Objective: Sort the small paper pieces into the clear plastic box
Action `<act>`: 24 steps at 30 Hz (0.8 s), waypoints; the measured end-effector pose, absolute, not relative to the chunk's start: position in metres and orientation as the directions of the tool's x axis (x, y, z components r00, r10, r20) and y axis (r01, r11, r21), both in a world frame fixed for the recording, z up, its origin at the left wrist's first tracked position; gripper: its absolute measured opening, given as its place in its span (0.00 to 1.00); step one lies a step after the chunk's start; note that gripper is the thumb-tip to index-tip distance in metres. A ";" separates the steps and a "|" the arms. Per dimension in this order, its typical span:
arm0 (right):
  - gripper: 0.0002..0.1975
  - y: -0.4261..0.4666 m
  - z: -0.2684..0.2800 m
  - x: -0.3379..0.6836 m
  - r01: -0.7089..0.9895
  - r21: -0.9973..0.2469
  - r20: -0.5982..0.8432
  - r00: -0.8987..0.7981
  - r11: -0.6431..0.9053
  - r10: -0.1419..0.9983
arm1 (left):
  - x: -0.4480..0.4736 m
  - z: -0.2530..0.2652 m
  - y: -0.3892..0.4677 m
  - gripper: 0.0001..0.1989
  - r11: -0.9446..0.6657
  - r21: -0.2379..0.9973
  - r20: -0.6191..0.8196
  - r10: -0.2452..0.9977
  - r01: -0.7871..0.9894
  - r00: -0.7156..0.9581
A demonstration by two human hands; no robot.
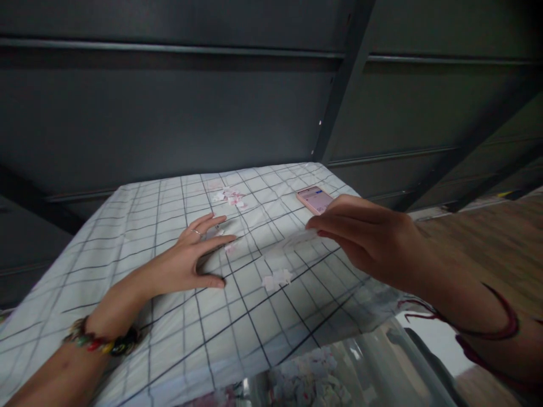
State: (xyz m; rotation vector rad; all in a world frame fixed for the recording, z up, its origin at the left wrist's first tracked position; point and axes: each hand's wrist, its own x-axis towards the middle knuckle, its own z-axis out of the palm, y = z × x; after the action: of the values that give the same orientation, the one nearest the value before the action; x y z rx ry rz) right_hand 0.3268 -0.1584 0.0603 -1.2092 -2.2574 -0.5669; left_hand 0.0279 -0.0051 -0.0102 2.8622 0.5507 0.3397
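Note:
My left hand [197,249] rests over the checked cloth [169,333], fingers spread. A few small pale pink pieces [229,247] lie by its fingertips. My right hand [360,232] is raised above the cloth's right side, thumb and fingers pinched on a thin, see-through plastic piece [292,242], which looks like a small clear bag. Below that plastic is a little cluster of whitish flat pieces [276,279]. Farther back sits a loose pile of white and pink pieces [229,196].
A phone in a pink case [314,200] lies screen up just beyond my right hand. At the front edge stands a clear plastic bin [382,362] holding many whitish pieces [311,376]. Dark grey panels [190,113] rise behind the table; wooden floor [496,237] shows at right.

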 end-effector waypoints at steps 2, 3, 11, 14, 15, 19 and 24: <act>0.15 -0.162 0.062 0.325 0.869 0.135 0.606 -0.453 0.476 0.654 | 0.028 -0.010 -0.005 0.36 -0.908 0.244 0.187 0.390 0.342 0.902; 0.15 -0.163 0.063 0.324 0.878 0.148 0.593 -0.447 0.455 0.670 | 0.028 -0.010 -0.005 0.36 -0.908 0.243 0.191 0.389 0.340 0.901; 0.15 -0.173 0.058 0.327 0.870 0.325 0.521 -0.492 0.370 0.697 | 0.027 -0.012 -0.005 0.35 -0.932 0.212 0.223 0.340 0.295 0.913; 0.14 -0.175 0.059 0.331 0.872 0.286 0.555 -0.488 0.396 0.674 | 0.028 -0.011 -0.005 0.34 -0.937 0.208 0.224 0.325 0.281 0.919; 0.13 -0.177 0.060 0.332 0.872 0.271 0.564 -0.487 0.407 0.667 | 0.028 -0.010 -0.005 0.34 -0.936 0.209 0.217 0.328 0.285 0.919; 0.14 -0.184 0.063 0.334 0.864 0.195 0.558 -0.486 0.464 0.672 | 0.028 -0.010 -0.006 0.34 -0.929 0.208 0.202 0.347 0.306 0.916; 0.15 -0.182 0.063 0.332 0.861 0.207 0.549 -0.495 0.464 0.673 | 0.027 -0.012 -0.004 0.34 -0.934 0.195 0.212 0.339 0.301 0.916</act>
State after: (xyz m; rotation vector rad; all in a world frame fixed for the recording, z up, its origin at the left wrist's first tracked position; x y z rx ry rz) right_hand 0.3318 -0.1820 0.0633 -1.2888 -2.3266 -0.6574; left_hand 0.0271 -0.0039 -0.0124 2.9196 0.4908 0.3647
